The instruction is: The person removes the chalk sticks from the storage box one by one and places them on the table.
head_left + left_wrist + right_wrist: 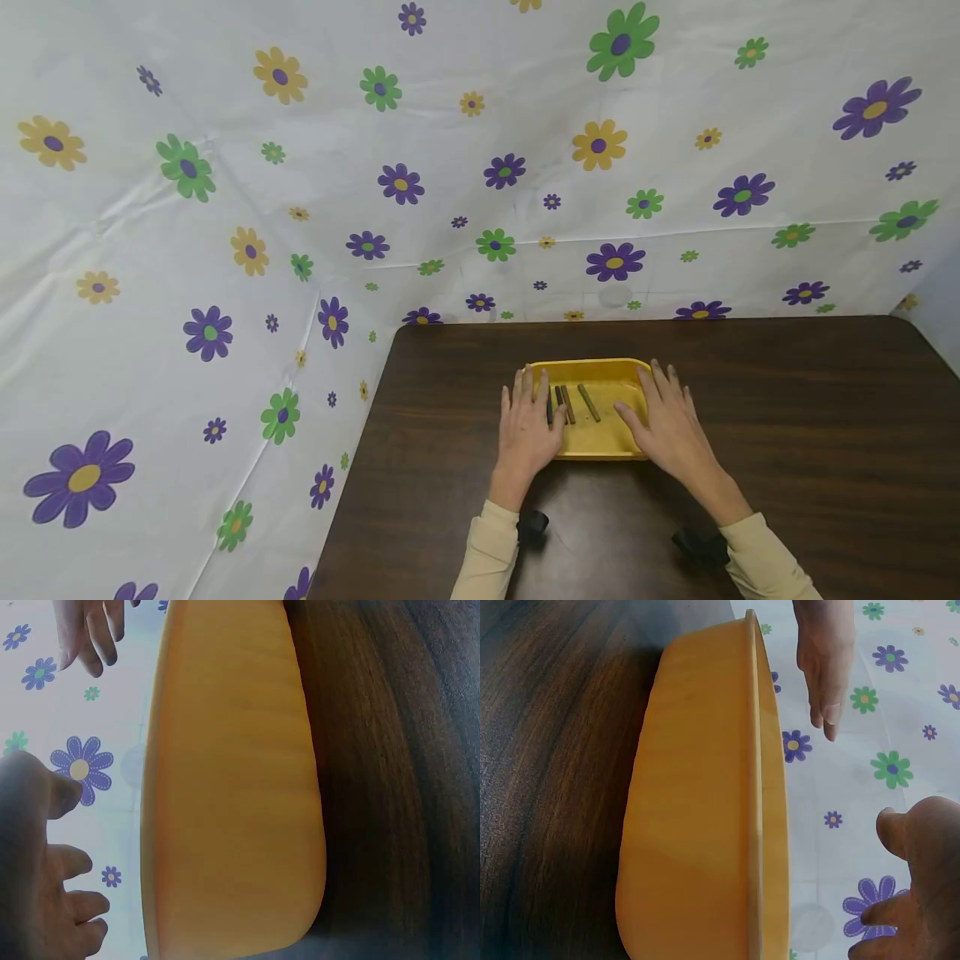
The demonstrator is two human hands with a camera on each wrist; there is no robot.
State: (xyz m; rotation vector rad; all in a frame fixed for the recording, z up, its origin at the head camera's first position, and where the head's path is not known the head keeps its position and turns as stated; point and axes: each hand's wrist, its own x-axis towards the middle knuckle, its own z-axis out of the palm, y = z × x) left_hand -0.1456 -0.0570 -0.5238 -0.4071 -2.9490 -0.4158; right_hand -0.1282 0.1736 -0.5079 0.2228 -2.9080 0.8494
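Note:
A shallow yellow tray lies on the table, its near outer wall filling the middle of both wrist views. My left hand is over the tray's left end, fingers extended and spread. At the opposite end is my right hand, its fingers pointing forward and the thumb held out over the tray. Neither hand holds anything. Inside the tray, toward the left, lie several thin crayon-like sticks, among them an olive one and a brown one. My left hand partly hides a dark green stick.
The dark brown wooden table extends around the tray. A white sheet printed with flowers hangs behind and to the left of it. Black bands with mounts, one of them a dark block, are on both wrists, beside beige sleeves.

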